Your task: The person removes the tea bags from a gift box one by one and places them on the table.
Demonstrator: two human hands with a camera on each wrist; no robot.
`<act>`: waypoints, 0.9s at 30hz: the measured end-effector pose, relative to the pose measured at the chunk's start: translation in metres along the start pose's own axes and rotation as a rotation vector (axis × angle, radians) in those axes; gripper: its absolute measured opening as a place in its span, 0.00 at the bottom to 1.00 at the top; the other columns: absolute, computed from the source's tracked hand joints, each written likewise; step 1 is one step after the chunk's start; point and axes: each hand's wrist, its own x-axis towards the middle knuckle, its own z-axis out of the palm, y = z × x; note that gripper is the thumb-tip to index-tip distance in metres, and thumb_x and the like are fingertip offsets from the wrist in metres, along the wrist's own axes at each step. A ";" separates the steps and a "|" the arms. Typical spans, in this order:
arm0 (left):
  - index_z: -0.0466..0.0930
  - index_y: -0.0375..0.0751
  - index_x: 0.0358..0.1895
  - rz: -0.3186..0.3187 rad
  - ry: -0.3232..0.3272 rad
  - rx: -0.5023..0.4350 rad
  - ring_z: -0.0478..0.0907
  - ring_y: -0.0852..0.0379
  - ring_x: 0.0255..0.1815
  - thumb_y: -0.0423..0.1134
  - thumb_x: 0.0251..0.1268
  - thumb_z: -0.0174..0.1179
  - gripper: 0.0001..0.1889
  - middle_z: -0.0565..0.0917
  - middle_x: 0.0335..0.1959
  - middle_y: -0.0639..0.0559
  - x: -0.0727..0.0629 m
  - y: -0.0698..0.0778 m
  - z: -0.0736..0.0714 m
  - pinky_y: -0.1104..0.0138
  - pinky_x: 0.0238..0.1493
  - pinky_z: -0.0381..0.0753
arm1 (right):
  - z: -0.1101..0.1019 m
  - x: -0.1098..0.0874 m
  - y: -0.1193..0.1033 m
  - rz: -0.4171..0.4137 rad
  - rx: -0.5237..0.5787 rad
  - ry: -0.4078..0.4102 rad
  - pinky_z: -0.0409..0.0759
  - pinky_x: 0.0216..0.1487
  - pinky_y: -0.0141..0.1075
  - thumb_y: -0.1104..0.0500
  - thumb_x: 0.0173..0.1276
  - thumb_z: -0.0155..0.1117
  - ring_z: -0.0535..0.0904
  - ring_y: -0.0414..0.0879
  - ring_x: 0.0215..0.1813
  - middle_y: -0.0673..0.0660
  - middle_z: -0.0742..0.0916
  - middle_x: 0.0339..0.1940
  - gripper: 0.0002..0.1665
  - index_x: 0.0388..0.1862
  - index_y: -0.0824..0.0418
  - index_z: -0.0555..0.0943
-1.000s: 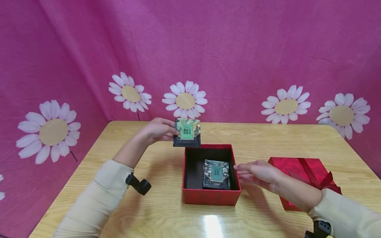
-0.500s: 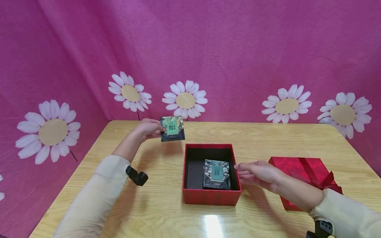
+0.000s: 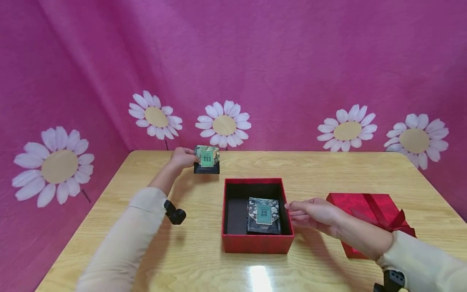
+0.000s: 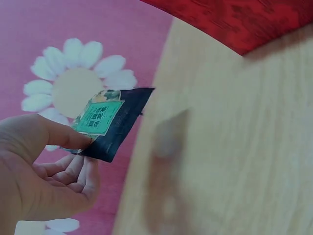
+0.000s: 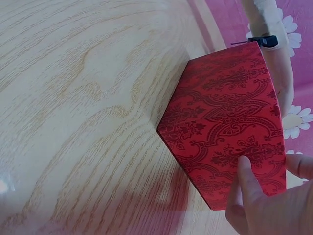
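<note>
My left hand (image 3: 183,158) pinches a dark tea sachet (image 3: 206,160) with a green label, thumb on its front face. It is held up above the back left part of the table; the left wrist view shows the sachet (image 4: 105,125) tilted and apart from the tabletop. A second tea sachet (image 3: 264,216), with a blue-green label and white flower print, leans inside the red gift box (image 3: 258,244). My right hand (image 3: 315,213) grips the box's right wall. In the right wrist view, fingers (image 5: 248,178) lie against the patterned outer side, with the thumb at the rim.
The red box lid (image 3: 365,202) with its ribbon bow lies on the wooden table (image 3: 197,263), right of the box and partly behind my right forearm. A pink cloth (image 3: 277,73) with printed daisies hangs behind the table.
My left hand has carried the green-labelled tea sachet left, away from over the box's back edge. My right hand stays at the box wall, and the box has not moved on the table.
</note>
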 end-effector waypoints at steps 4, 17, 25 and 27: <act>0.75 0.30 0.60 -0.018 0.022 0.067 0.68 0.48 0.61 0.33 0.58 0.58 0.24 0.73 0.65 0.38 0.008 -0.009 0.010 0.59 0.65 0.74 | 0.000 0.000 0.000 0.003 0.001 -0.005 0.85 0.49 0.36 0.53 0.69 0.59 0.87 0.41 0.41 0.64 0.86 0.51 0.34 0.65 0.77 0.67; 0.80 0.33 0.34 -0.033 0.074 0.167 0.69 0.55 0.41 0.32 0.54 0.61 0.06 0.74 0.37 0.48 0.020 -0.027 0.022 0.73 0.34 0.72 | 0.002 -0.001 0.001 0.012 0.006 -0.007 0.85 0.49 0.35 0.54 0.69 0.59 0.88 0.45 0.44 0.64 0.86 0.52 0.32 0.63 0.77 0.70; 0.82 0.30 0.45 0.016 0.170 0.252 0.75 0.48 0.51 0.31 0.53 0.62 0.14 0.80 0.50 0.37 0.020 -0.026 0.028 0.66 0.47 0.83 | 0.001 0.000 -0.002 0.011 0.013 -0.007 0.85 0.49 0.34 0.54 0.70 0.58 0.88 0.45 0.44 0.63 0.87 0.50 0.31 0.62 0.76 0.71; 0.81 0.30 0.46 0.018 0.180 0.257 0.74 0.47 0.54 0.31 0.54 0.61 0.15 0.80 0.52 0.37 0.021 -0.026 0.030 0.63 0.51 0.83 | 0.000 0.000 -0.002 0.005 0.015 -0.011 0.85 0.48 0.34 0.54 0.70 0.58 0.88 0.44 0.43 0.62 0.87 0.50 0.30 0.62 0.76 0.71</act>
